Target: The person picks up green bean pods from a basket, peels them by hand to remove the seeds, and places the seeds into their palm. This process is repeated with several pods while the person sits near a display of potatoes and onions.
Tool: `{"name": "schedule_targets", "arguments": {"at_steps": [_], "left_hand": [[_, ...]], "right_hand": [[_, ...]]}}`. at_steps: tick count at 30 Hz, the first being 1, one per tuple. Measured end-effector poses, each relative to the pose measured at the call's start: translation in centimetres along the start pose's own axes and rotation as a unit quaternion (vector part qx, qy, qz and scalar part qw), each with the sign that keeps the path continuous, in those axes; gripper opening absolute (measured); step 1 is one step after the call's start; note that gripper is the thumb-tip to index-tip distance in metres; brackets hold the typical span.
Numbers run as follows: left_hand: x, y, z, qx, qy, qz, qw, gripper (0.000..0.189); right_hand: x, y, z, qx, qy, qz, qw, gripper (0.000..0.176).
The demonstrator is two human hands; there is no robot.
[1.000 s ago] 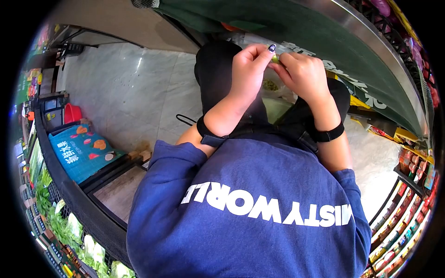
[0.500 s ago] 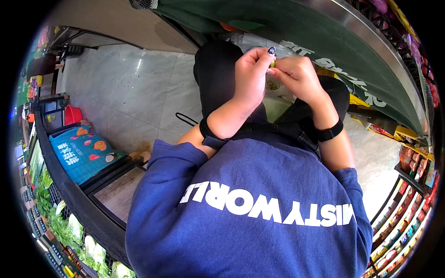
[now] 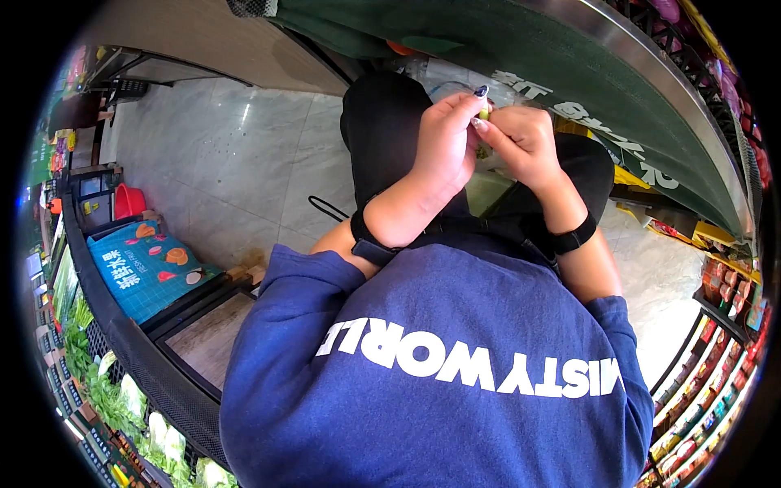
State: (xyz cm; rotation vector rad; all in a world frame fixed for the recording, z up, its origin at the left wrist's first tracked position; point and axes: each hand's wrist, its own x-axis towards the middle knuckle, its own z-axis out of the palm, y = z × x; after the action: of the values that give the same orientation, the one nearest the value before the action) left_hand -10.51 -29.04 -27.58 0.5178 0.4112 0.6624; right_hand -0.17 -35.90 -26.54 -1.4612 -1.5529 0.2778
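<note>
My left hand (image 3: 447, 134) and my right hand (image 3: 527, 138) meet above my lap, both closed. Between their thumbs and fingertips is a small yellow-green piece (image 3: 485, 113), possibly a bit of vegetable; its kind is too small to make out. Both thumbs press at it, and most of it is hidden by the fingers. Beneath the hands, between my knees, a pale green surface (image 3: 486, 192) shows in part, perhaps a container or bag.
A dark green cloth with white lettering (image 3: 602, 122) hangs from a metal-edged counter ahead. Left are a blue fruit-printed box (image 3: 150, 268), a red basin (image 3: 128, 201) and leafy vegetables (image 3: 114, 398). Packaged goods (image 3: 708, 398) line shelves at right. Grey tiles (image 3: 236, 154) cover the floor.
Both hands have shifted slightly to the right and down, still together on the small yellow-green piece. A little more of it now shows between the thumbs.
</note>
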Motion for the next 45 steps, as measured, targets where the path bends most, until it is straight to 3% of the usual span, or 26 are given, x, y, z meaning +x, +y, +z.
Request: {"name": "schedule_targets", "arguments": {"at_steps": [6, 9, 11, 17, 24, 26, 27, 29, 30, 32, 34, 35, 38, 40, 45], "left_hand": [[-0.3, 0.1, 0.2, -0.046, 0.025, -0.058, 0.997, 0.011], [-0.5, 0.1, 0.3, -0.079, 0.049, -0.093, 0.991, 0.012], [-0.4, 0.1, 0.2, -0.1, 0.041, -0.111, 0.988, 0.013], [0.1, 0.2, -1.3, -0.083, -0.026, -0.183, 0.979, 0.015], [-0.5, 0.5, -0.2, -0.027, -0.015, -0.153, 0.988, 0.015], [-0.7, 0.4, -0.1, 0.072, -0.052, 0.02, 0.996, 0.016], [-0.6, 0.4, -0.1, 0.115, -0.046, 0.062, 0.99, 0.017], [-0.4, 0.4, 0.1, 0.169, -0.035, 0.113, 0.979, 0.017], [-0.3, 0.4, 0.3, 0.221, -0.023, 0.163, 0.961, 0.017], [-0.2, 0.1, -0.1, 0.256, -0.016, 0.2, 0.946, 0.015], [-0.2, 0.1, -0.6, 0.364, -0.028, 0.246, 0.898, 0.014], [-0.2, -0.1, -0.6, 0.364, -0.028, 0.245, 0.898, 0.014], [-0.2, -0.3, -0.4, 0.323, -0.044, 0.248, 0.912, 0.013], [-0.2, 0.1, 0.3, 0.223, -0.035, 0.216, 0.95, 0.015], [-0.2, 0.9, 0.3, 0.214, -0.043, 0.166, 0.962, 0.017]], "right_hand": [[-0.2, -0.2, 0.1, -0.011, 0.045, -0.012, 0.999, 0.026], [-0.1, -0.4, -0.4, -0.12, 0.034, -0.081, 0.989, 0.026], [-0.1, -0.5, -0.7, -0.188, 0.034, -0.129, 0.973, 0.025], [-0.1, -0.7, -1.6, -0.191, 0.044, -0.147, 0.969, 0.021], [-0.3, -0.6, -1.7, -0.202, 0.035, -0.135, 0.969, 0.022], [-0.4, -0.3, -1.3, -0.11, 0.027, -0.008, 0.994, 0.024], [-0.6, -0.1, -0.9, -0.11, 0.027, -0.007, 0.994, 0.024], [-0.9, 0.3, -0.2, 0.027, 0.034, 0.207, 0.977, 0.03], [-1.0, 0.3, -0.1, 0.028, 0.034, 0.207, 0.977, 0.03], [-1.2, 0.1, 0.1, 0.304, 0.041, 0.362, 0.88, 0.038], [-0.9, -0.5, 0.2, 0.34, 0.043, 0.341, 0.875, 0.042], [-0.7, -0.9, 0.2, 0.352, 0.037, 0.348, 0.868, 0.039], [-0.6, -0.9, 0.2, 0.341, 0.015, 0.339, 0.876, 0.034], [-0.6, -0.7, 0.2, 0.319, -0.002, 0.322, 0.891, 0.031], [-0.8, -0.5, -0.3, 0.32, -0.029, 0.301, 0.898, 0.026]]}}
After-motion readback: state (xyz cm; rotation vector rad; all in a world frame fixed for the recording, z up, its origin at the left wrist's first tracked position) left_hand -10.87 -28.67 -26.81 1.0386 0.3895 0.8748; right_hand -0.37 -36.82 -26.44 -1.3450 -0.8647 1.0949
